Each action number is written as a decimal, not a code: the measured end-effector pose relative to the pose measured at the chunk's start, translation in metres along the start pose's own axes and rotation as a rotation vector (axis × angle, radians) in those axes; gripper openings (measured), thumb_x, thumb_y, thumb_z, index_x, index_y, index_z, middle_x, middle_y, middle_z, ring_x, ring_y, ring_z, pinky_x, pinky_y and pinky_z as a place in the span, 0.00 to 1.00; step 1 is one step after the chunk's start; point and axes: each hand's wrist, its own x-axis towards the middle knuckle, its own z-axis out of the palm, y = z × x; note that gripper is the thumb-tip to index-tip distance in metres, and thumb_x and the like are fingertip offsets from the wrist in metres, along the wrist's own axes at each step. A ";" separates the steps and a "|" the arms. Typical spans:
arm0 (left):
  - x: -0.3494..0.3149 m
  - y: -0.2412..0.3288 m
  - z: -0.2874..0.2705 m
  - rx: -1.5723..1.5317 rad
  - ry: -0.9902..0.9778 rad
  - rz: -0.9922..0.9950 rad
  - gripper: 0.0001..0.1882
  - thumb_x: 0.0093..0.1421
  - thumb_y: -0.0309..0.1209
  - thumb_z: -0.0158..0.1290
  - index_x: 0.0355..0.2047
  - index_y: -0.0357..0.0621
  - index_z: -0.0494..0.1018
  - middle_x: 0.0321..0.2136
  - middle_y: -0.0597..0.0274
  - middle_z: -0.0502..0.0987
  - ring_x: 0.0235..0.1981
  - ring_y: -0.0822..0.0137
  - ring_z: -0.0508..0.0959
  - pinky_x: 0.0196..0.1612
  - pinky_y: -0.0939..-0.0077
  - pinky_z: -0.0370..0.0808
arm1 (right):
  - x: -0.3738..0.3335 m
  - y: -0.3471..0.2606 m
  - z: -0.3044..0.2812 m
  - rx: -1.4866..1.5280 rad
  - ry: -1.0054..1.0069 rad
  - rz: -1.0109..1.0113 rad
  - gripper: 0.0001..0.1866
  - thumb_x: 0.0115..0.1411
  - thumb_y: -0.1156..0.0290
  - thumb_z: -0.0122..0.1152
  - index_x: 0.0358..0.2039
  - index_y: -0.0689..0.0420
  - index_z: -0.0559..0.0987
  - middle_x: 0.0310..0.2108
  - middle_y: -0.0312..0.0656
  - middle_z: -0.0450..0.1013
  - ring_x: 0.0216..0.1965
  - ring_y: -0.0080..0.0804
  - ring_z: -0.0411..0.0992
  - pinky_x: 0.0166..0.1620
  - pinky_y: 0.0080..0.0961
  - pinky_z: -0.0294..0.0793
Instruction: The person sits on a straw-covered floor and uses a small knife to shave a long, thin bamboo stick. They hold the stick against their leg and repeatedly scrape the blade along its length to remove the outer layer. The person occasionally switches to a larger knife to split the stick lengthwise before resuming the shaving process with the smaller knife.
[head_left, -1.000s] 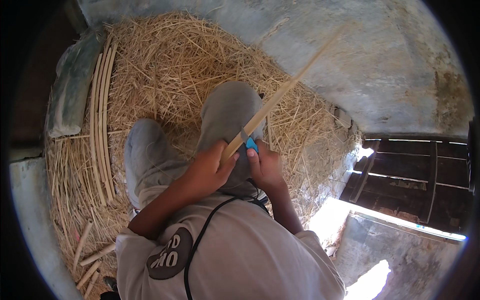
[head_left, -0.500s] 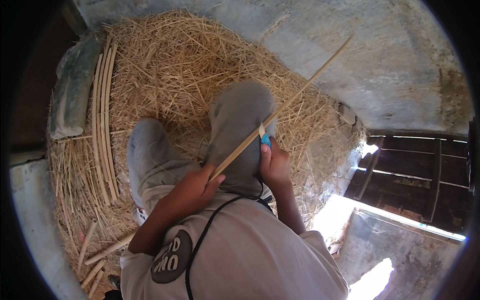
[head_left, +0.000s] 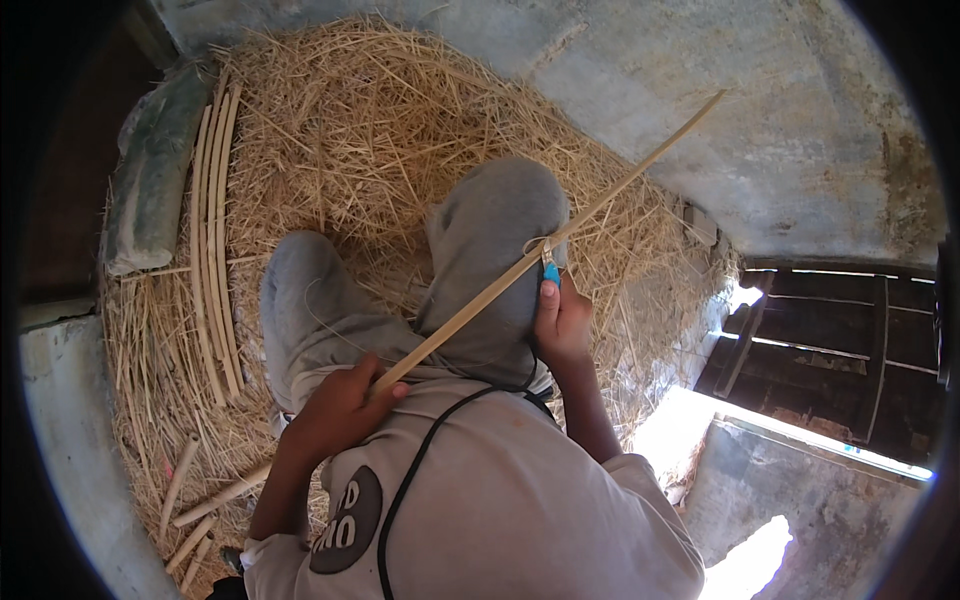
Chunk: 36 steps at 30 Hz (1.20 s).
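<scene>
A long, thin strip of split bamboo or wood [head_left: 470, 312] slants across my lap, from my waist up past my right knee to the far right. My left hand [head_left: 345, 402] is closed round its near end. In my right hand [head_left: 565, 318] is a knife [head_left: 550, 268] with a blue handle, my thumb lying along it. The blade meets the strip beside my right knee, and a thin curled shaving [head_left: 534, 243] rises there. Most of the handle is hidden in my fist.
Straw [head_left: 340, 120] covers the floor. Several long strips [head_left: 215, 240] lie at the left beside a wrapped green roll [head_left: 160, 200]. Short round sticks [head_left: 180, 485] lie at the lower left. A concrete wall [head_left: 740, 140] stands at the far right, above dark wooden boards [head_left: 810, 330].
My left hand has drawn the strip's near end back toward my waist and left. The knife has shifted slightly right, and a curled shaving now shows at the blade.
</scene>
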 end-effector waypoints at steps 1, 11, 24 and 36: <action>-0.001 -0.004 -0.002 0.022 -0.013 -0.025 0.25 0.73 0.50 0.52 0.40 0.35 0.71 0.23 0.44 0.77 0.28 0.48 0.80 0.36 0.58 0.73 | 0.001 0.000 -0.001 0.009 -0.011 0.009 0.23 0.76 0.49 0.47 0.42 0.59 0.76 0.19 0.54 0.72 0.23 0.62 0.75 0.26 0.49 0.70; 0.057 0.031 0.022 -0.043 0.095 0.019 0.22 0.73 0.45 0.53 0.40 0.33 0.74 0.27 0.44 0.79 0.29 0.51 0.80 0.37 0.59 0.74 | 0.005 -0.016 -0.002 -0.108 -0.152 -0.002 0.25 0.74 0.47 0.50 0.45 0.60 0.76 0.20 0.56 0.73 0.25 0.61 0.77 0.28 0.52 0.73; 0.102 0.053 0.039 0.109 0.207 0.065 0.17 0.61 0.30 0.54 0.45 0.29 0.69 0.30 0.34 0.81 0.35 0.34 0.83 0.42 0.46 0.79 | 0.007 -0.028 -0.009 -0.201 -0.210 -0.194 0.21 0.72 0.49 0.56 0.37 0.57 0.72 0.19 0.50 0.74 0.20 0.55 0.77 0.24 0.49 0.73; 0.078 0.019 0.036 0.203 0.207 0.115 0.14 0.60 0.27 0.56 0.44 0.32 0.68 0.29 0.34 0.80 0.35 0.33 0.82 0.42 0.42 0.79 | -0.002 -0.026 0.006 -0.251 -0.069 -0.020 0.23 0.73 0.48 0.51 0.45 0.58 0.77 0.19 0.53 0.75 0.22 0.56 0.78 0.28 0.51 0.75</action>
